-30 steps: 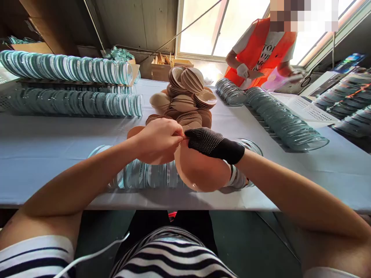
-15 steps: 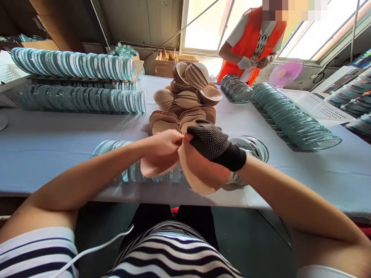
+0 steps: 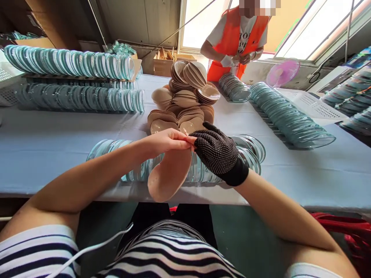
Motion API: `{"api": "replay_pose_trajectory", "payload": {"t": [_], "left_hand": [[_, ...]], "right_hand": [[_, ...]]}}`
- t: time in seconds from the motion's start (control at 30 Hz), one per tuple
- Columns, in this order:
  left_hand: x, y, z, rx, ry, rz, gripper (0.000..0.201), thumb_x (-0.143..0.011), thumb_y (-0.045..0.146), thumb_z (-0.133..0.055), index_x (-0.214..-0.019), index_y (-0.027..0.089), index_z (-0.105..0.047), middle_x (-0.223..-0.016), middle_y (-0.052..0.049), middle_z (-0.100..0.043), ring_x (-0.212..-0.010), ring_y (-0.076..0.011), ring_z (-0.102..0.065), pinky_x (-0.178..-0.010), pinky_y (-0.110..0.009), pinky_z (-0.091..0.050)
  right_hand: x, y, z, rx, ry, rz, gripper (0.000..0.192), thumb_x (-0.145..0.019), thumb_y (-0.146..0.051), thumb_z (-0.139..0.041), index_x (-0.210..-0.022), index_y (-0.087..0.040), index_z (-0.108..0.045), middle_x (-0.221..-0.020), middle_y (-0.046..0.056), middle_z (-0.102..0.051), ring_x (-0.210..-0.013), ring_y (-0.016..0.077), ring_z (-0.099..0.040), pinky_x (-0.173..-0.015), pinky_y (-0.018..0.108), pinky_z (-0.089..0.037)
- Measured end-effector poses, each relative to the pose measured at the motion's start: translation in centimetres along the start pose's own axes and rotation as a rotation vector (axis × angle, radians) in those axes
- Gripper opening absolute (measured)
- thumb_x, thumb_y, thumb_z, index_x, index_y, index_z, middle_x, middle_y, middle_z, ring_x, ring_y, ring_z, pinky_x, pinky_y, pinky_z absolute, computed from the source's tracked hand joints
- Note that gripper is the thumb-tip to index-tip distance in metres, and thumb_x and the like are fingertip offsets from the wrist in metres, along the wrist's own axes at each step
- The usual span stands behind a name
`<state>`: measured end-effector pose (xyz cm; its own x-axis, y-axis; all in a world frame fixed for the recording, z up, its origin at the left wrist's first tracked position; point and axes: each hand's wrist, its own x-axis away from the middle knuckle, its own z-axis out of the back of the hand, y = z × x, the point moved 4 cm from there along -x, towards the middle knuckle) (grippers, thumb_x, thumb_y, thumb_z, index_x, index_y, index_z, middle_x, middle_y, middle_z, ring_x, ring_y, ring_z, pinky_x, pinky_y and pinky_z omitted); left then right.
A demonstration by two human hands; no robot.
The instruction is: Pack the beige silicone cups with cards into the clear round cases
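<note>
Presently a long table [image 3: 43, 150] under a pale blue cloth carries rows of clear round lids [image 3: 69, 63] along its far left edge and its right side. At mid-table stands a heap of tan pads [image 3: 188, 96]. Along the near edge lies a further row of lids [image 3: 249, 150]. The left hand [image 3: 165, 141], bare, and the right hand [image 3: 217, 152], in a black dotted glove, meet above that row, fingertips pinched on the top rim of one tan pad [image 3: 168, 177], which hangs over the near edge. It appears to be a single pad; the view is unclear. A person in an orange vest [image 3: 232, 34] stands beyond the far edge.
</note>
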<state>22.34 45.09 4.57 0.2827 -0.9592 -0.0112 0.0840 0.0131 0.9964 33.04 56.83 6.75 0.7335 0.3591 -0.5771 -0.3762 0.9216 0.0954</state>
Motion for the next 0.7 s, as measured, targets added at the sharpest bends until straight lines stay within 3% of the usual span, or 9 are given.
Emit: {"api": "replay_pose_trajectory", "payload": {"t": [0.07,0.17,0.27,0.37,0.47,0.6,0.7], "left_hand": [[0.3,0.4,-0.3,-0.049,0.014,-0.038,0.023,-0.082,0.039,-0.070,-0.085,0.017,-0.078,-0.080,-0.006,-0.071,-0.082,-0.0173,-0.063,-0.081,-0.030,-0.047],[0.7,0.9,-0.7,-0.236,0.093,-0.218,0.023,-0.087,0.035,-0.065,-0.080,0.017,-0.076,-0.092,-0.007,-0.070,-0.091,-0.0189,-0.061,-0.085,-0.031,-0.047],[1.0,0.8,-1.0,-0.444,0.205,-0.378,0.020,-0.087,0.030,-0.064,-0.075,0.018,-0.074,-0.083,-0.006,-0.066,-0.087,-0.0177,-0.058,-0.083,-0.030,-0.046],[0.9,0.1,-0.9,-0.515,0.274,-0.398,0.020,-0.086,0.030,-0.064,-0.073,0.018,-0.073,-0.076,-0.005,-0.063,-0.082,-0.0171,-0.056,-0.081,-0.030,-0.046],[0.6,-1.0,-0.3,-0.360,0.299,-0.255,0.018,-0.082,0.033,-0.068,-0.075,0.018,-0.075,-0.081,-0.006,-0.068,-0.087,-0.0186,-0.060,-0.084,-0.031,-0.046],[0.3,-3.6,-0.2,0.235,0.226,0.133,0.025,-0.071,0.039,-0.078,-0.077,0.015,-0.076,-0.079,-0.007,-0.072,-0.075,-0.0168,-0.063,-0.069,-0.027,-0.048],[0.4,-4.4,-0.3,0.384,0.273,0.174,0.025,-0.063,0.036,-0.083,-0.074,0.015,-0.076,-0.075,-0.006,-0.071,-0.068,-0.0132,-0.061,-0.062,-0.023,-0.045]], "right_hand": [[0.9,-0.1,-0.5,-0.015,0.089,-0.035,0.029,-0.095,-0.014,-0.048,-0.111,-0.021,-0.071,-0.109,0.006,-0.075,-0.102,0.0211,-0.070,-0.103,0.043,-0.053],[2.0,0.3,-1.7,-0.172,0.230,-0.197,0.027,-0.096,-0.019,-0.052,-0.113,-0.020,-0.072,-0.108,0.007,-0.076,-0.100,0.0203,-0.072,-0.091,0.035,-0.060],[2.9,0.1,-3.4,-0.319,0.318,-0.314,0.024,-0.094,-0.024,-0.057,-0.112,-0.018,-0.072,-0.101,0.007,-0.078,-0.087,0.0191,-0.074,-0.082,0.032,-0.062],[3.3,-0.2,-4.5,-0.316,0.371,-0.361,0.023,-0.095,-0.028,-0.055,-0.107,-0.018,-0.072,-0.096,0.006,-0.078,-0.084,0.0186,-0.074,-0.079,0.031,-0.062],[3.3,0.0,-4.8,-0.201,0.370,-0.378,0.024,-0.097,-0.029,-0.051,-0.104,-0.019,-0.071,-0.093,0.006,-0.077,-0.082,0.0188,-0.073,-0.079,0.031,-0.061],[2.5,0.0,-4.8,-0.015,0.225,-0.187,0.021,-0.094,-0.023,-0.051,-0.090,-0.019,-0.071,-0.086,0.005,-0.077,-0.078,0.0198,-0.072,-0.094,0.038,-0.057],[2.5,0.0,-5.1,-0.019,0.196,-0.209,0.022,-0.093,-0.023,-0.051,-0.082,-0.019,-0.069,-0.081,0.005,-0.075,-0.075,0.0199,-0.071,-0.089,0.036,-0.058]]}}
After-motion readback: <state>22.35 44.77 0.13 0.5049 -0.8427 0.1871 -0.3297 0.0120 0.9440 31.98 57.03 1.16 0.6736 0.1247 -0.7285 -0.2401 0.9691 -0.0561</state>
